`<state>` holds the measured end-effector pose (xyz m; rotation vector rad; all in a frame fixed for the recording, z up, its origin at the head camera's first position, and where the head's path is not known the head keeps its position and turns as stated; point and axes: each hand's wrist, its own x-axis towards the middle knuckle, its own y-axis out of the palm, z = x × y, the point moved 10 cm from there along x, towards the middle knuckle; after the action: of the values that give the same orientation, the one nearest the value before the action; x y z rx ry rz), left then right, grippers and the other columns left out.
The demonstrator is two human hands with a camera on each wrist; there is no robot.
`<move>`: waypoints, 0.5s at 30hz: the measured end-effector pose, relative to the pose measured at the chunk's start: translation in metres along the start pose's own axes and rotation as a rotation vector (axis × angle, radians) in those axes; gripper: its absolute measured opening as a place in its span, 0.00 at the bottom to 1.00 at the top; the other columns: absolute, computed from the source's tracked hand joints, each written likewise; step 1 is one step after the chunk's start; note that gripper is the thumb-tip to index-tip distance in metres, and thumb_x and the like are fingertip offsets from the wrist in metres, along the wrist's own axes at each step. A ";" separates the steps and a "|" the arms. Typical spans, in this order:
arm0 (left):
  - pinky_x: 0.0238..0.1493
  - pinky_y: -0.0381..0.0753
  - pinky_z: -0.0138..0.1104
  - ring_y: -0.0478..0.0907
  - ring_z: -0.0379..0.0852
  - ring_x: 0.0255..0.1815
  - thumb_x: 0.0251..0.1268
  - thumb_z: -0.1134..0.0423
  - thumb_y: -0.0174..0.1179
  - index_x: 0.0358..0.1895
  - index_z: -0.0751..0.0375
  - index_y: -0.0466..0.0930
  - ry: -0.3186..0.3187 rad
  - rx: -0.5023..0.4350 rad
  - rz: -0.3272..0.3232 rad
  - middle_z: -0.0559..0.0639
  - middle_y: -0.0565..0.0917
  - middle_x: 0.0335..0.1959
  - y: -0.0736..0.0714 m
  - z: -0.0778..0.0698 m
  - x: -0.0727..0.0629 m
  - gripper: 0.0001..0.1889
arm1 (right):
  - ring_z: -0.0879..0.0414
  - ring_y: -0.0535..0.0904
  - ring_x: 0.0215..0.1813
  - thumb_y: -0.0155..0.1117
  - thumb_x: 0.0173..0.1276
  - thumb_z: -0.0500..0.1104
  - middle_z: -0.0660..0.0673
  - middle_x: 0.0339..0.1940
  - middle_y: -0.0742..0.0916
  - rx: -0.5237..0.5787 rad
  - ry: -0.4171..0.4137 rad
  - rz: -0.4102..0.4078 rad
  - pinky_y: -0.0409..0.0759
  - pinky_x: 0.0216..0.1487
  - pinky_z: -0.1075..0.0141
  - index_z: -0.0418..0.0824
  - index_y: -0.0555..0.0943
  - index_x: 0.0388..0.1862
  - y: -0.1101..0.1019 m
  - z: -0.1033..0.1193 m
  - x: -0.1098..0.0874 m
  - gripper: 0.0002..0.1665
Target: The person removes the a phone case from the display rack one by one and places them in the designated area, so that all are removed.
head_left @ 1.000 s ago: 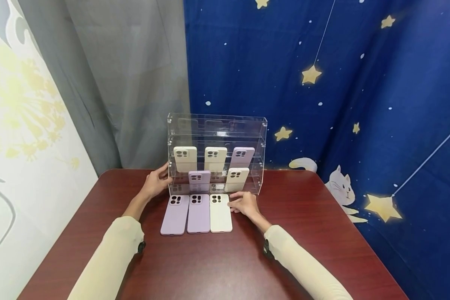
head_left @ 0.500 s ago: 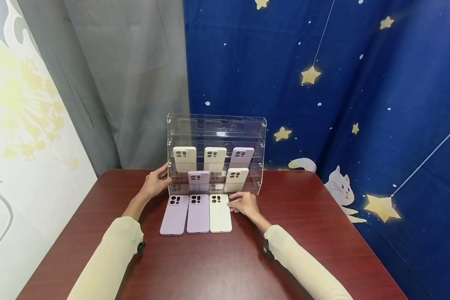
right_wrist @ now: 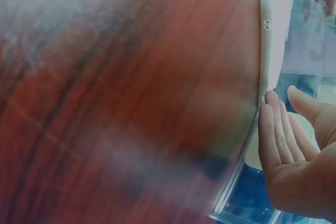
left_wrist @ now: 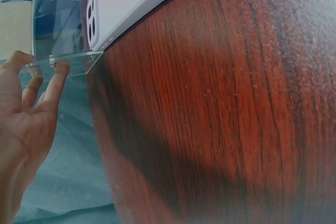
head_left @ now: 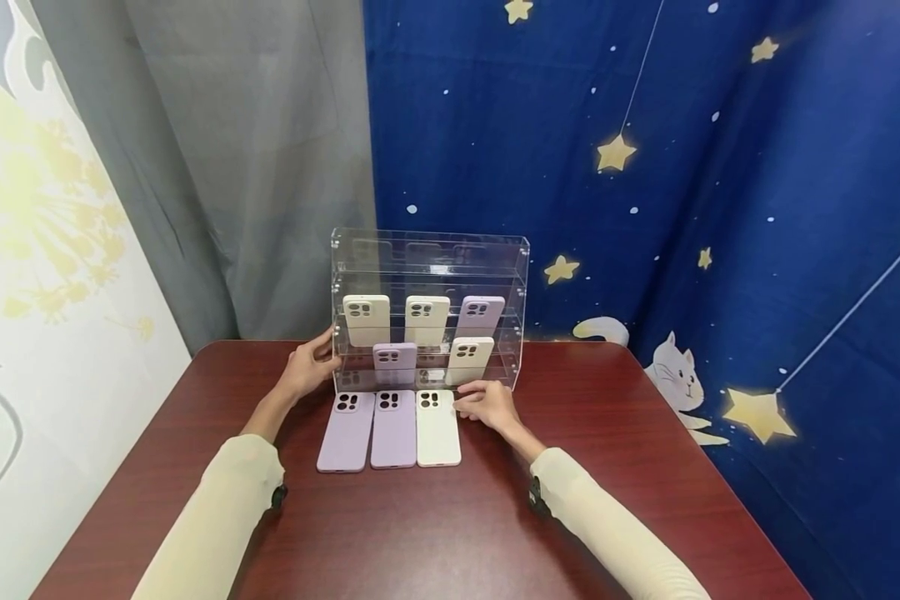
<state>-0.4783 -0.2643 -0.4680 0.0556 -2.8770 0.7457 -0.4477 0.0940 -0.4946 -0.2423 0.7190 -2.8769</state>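
A clear acrylic display stand (head_left: pixel 429 279) stands at the back of the table. My left hand (head_left: pixel 306 369) touches its left side panel, thumb and fingers spread at the edge. On the table before it, three phone cases lie in a row: a lilac case (head_left: pixel 345 437), another lilac case (head_left: pixel 393 433) and a white case (head_left: pixel 438 433). My right hand (head_left: pixel 490 404) is at the white case's right edge, its fingertips right at the upper side. In the right wrist view those fingers (right_wrist: pixel 281 135) are straight and close together, beside the case's edge.
In the stand, a middle tier holds a white case (head_left: pixel 367 321), a second white case (head_left: pixel 426 321) and a lilac case (head_left: pixel 482 317). Below them sit a lilac case (head_left: pixel 394 362) and a white case (head_left: pixel 470 358). Curtains (head_left: pixel 495 125) hang behind the table (head_left: pixel 420 533).
The head view has shifted slightly, moving the whole scene a little left. Both hands and all the phone cases keep their places.
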 end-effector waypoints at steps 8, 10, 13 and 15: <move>0.54 0.87 0.40 0.77 0.64 0.67 0.71 0.70 0.60 0.83 0.55 0.56 0.006 -0.011 0.001 0.66 0.71 0.73 0.000 -0.001 0.000 0.39 | 0.42 0.91 0.31 0.78 0.63 0.34 0.42 0.32 0.93 -0.048 -0.045 0.005 0.91 0.36 0.51 0.31 0.89 0.51 -0.005 0.018 0.001 0.17; 0.55 0.87 0.41 0.77 0.63 0.67 0.71 0.70 0.60 0.83 0.54 0.56 0.002 -0.011 0.009 0.66 0.71 0.73 0.000 0.000 0.000 0.39 | 0.41 0.91 0.32 0.77 0.63 0.35 0.43 0.32 0.93 -0.060 -0.054 0.008 0.91 0.36 0.50 0.31 0.89 0.51 -0.006 0.025 0.001 0.18; 0.55 0.87 0.40 0.77 0.63 0.68 0.72 0.69 0.60 0.83 0.53 0.56 -0.005 -0.007 0.016 0.66 0.71 0.74 0.000 0.002 0.001 0.39 | 0.38 0.90 0.34 0.78 0.63 0.36 0.43 0.32 0.93 -0.062 -0.070 0.021 0.90 0.39 0.47 0.31 0.88 0.52 -0.006 0.038 0.002 0.19; 0.55 0.87 0.40 0.77 0.63 0.68 0.72 0.69 0.60 0.83 0.54 0.56 -0.002 -0.003 0.017 0.66 0.71 0.73 0.001 0.001 0.002 0.39 | 0.36 0.90 0.36 0.77 0.64 0.35 0.42 0.33 0.93 -0.052 -0.085 0.029 0.90 0.41 0.44 0.31 0.88 0.53 -0.007 0.048 0.004 0.19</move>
<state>-0.4800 -0.2643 -0.4688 0.0322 -2.8841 0.7455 -0.4428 0.0778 -0.4495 -0.3555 0.7751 -2.8042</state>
